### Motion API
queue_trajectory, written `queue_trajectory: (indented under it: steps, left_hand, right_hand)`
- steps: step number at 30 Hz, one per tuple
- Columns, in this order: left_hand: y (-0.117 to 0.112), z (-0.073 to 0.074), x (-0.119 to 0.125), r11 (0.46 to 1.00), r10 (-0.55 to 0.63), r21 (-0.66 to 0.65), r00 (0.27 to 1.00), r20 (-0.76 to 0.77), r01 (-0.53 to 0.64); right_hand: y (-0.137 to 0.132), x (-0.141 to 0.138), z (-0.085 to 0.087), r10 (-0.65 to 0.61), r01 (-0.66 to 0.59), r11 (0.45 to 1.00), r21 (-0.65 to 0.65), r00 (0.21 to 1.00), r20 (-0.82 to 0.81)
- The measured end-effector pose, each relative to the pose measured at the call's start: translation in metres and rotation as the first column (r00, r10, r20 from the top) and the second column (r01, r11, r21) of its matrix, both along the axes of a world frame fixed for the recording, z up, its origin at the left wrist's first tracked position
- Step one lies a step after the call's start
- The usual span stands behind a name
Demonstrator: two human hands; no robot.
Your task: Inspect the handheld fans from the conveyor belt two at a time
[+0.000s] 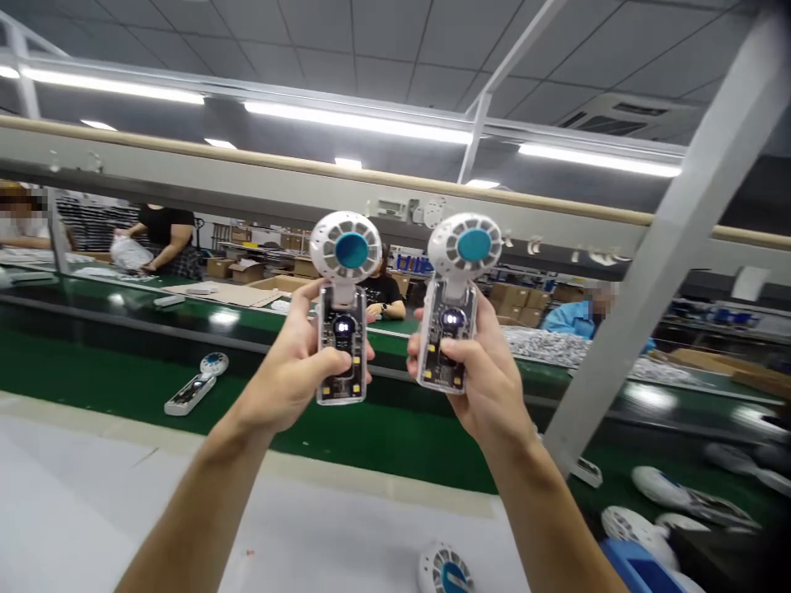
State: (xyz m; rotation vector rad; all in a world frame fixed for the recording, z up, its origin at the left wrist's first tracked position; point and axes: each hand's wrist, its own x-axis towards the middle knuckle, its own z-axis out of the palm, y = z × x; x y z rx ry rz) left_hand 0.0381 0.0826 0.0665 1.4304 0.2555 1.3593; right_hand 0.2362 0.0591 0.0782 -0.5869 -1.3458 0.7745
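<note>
I hold two small hand-held fans upright, side by side, at chest height over the green conveyor belt. My left hand grips the left fan by its clear handle, thumb on the front. My right hand grips the right fan the same way. Each fan has a white round head with a teal hub and a lit display on the handle. The two fans stand a little apart and do not touch.
One more fan lies on the belt at the left, another fan on the white table at the bottom. Several fans lie at the right by a slanted grey post. People work across the belt, among cardboard boxes.
</note>
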Motion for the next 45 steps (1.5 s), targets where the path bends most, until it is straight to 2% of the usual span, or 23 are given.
queue_trajectory:
  steps: [4, 9, 16, 20, 25, 33, 45]
  left_hand:
    - [0.004, -0.004, 0.009, 0.993, -0.102, -0.054, 0.995, -0.018, 0.101]
    - [0.003, -0.008, 0.017, 0.979, -0.191, -0.086, 0.981, -0.042, 0.187]
    - [0.009, -0.015, 0.03, 0.985, -0.129, -0.127, 0.99, -0.064, 0.12]
    - [0.012, -0.017, 0.035, 0.981, -0.093, -0.176, 0.994, -0.063, 0.081]
    - [0.01, -0.017, 0.038, 0.981, -0.058, -0.191, 0.997, -0.046, 0.048]
    - [0.01, -0.02, 0.04, 0.981, -0.087, -0.175, 0.996, -0.015, 0.083]
    - [0.017, -0.025, 0.044, 0.97, -0.096, -0.221, 0.995, 0.035, 0.101]
  right_hand:
    - [0.001, 0.009, -0.02, 0.011, -0.015, 0.996, -0.09, 0.999, -0.038]
    - [-0.001, 0.019, -0.029, 0.037, -0.046, 0.991, -0.129, 0.997, -0.065]
    - [0.006, 0.03, -0.036, 0.057, -0.054, 0.989, -0.136, 0.998, 0.018]
    - [0.011, 0.035, -0.036, 0.094, -0.092, 0.986, -0.142, 0.996, 0.006]
    - [0.015, 0.039, -0.037, 0.076, -0.075, 0.989, -0.127, 0.997, 0.007]
    - [0.019, 0.038, -0.04, 0.079, -0.08, 0.989, -0.124, 0.997, -0.014]
    - [0.015, 0.035, -0.037, 0.047, -0.048, 0.991, -0.121, 0.999, -0.014]
